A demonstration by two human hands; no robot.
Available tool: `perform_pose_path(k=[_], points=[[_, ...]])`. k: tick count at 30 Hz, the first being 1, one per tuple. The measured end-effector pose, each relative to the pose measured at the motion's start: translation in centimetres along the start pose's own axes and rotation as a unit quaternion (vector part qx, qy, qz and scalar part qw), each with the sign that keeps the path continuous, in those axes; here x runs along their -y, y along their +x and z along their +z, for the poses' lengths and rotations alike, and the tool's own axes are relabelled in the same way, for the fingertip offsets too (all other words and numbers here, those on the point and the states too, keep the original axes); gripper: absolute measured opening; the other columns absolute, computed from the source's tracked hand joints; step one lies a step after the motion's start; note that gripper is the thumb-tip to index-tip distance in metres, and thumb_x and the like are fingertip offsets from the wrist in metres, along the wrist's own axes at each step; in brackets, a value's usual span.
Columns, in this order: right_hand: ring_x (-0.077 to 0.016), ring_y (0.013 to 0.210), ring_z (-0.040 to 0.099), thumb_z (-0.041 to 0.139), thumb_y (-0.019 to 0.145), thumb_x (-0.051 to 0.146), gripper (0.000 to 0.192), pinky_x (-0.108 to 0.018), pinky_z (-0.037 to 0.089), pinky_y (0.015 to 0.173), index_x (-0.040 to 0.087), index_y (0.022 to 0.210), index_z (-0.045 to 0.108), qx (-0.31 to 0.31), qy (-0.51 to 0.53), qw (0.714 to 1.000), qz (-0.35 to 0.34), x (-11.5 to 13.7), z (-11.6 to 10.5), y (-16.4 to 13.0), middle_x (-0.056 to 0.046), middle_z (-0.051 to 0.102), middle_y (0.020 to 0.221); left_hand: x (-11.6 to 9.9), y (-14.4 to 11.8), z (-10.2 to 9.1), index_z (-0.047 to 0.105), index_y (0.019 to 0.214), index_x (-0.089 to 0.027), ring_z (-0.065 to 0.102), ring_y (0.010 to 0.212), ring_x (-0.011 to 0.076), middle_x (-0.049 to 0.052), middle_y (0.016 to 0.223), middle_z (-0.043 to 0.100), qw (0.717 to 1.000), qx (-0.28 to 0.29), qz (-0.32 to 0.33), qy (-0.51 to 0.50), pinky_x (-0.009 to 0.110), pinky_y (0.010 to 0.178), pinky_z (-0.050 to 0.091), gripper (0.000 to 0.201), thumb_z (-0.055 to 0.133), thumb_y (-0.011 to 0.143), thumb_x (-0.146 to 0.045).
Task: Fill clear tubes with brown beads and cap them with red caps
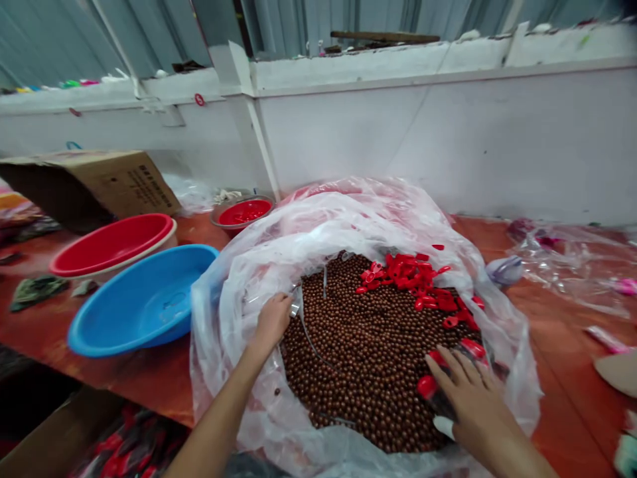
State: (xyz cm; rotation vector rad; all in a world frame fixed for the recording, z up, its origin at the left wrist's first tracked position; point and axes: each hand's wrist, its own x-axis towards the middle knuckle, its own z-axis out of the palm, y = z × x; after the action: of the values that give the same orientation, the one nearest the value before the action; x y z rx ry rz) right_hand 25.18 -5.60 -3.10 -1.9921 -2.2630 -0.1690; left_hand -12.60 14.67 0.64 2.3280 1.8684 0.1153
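Note:
A big clear plastic bag lies spread open, filled with small round brown beads. My left hand is closed at the bag's left inner side, gripping a small shiny piece whose shape is mostly hidden. My right hand rests with fingers stretched out over the right side of the beads, a white covering on its thumb. Under and beside those fingers are several dark pieces with red ends. Loose red plastic parts are heaped on the beads toward the back.
Left of the bag stand a blue basin, a red basin and a cardboard box. A smaller bowl with red contents sits behind. Clear plastic wrap lies at right on the red tabletop. A white wall closes the back.

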Motion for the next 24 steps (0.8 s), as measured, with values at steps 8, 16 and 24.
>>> perform_pose_path(k=[8,16,24], points=[[-0.0231,0.121,0.041,0.039,0.07,0.003,0.06,-0.039,0.035,0.098,0.017,0.128,0.047,0.038,0.111,0.992,-0.057,2.2,-2.4,9.5,-0.009,0.042,0.137,0.1,-0.2,-0.4,0.061,0.096,-0.017,0.054,0.092,0.0222,0.008,0.092,0.059,0.999,0.022,0.015,0.023,0.029,0.08,0.039,0.021,0.054,0.078,-0.025],[-0.0186,0.112,0.048,0.038,0.074,0.001,0.057,-0.03,0.036,0.094,0.017,0.128,0.045,0.063,0.099,0.989,-0.086,2.8,0.5,19.8,-0.007,0.044,0.134,-4.5,-1.5,-1.4,0.059,0.101,-0.018,0.055,0.092,0.0187,0.007,0.1,0.059,0.983,-0.084,0.013,-0.163,0.028,0.082,0.04,0.024,0.047,0.081,-0.025],[-0.0217,0.095,0.052,0.046,0.081,0.013,0.023,-0.031,0.039,0.084,0.017,0.096,0.061,0.066,0.117,0.99,-0.044,2.8,1.2,19.7,-0.01,0.06,0.095,-9.3,1.2,3.7,0.069,0.092,-0.017,0.057,0.088,0.0186,0.005,0.093,0.067,0.954,0.075,0.038,-0.288,0.027,0.083,0.039,0.024,0.058,0.071,-0.017]])
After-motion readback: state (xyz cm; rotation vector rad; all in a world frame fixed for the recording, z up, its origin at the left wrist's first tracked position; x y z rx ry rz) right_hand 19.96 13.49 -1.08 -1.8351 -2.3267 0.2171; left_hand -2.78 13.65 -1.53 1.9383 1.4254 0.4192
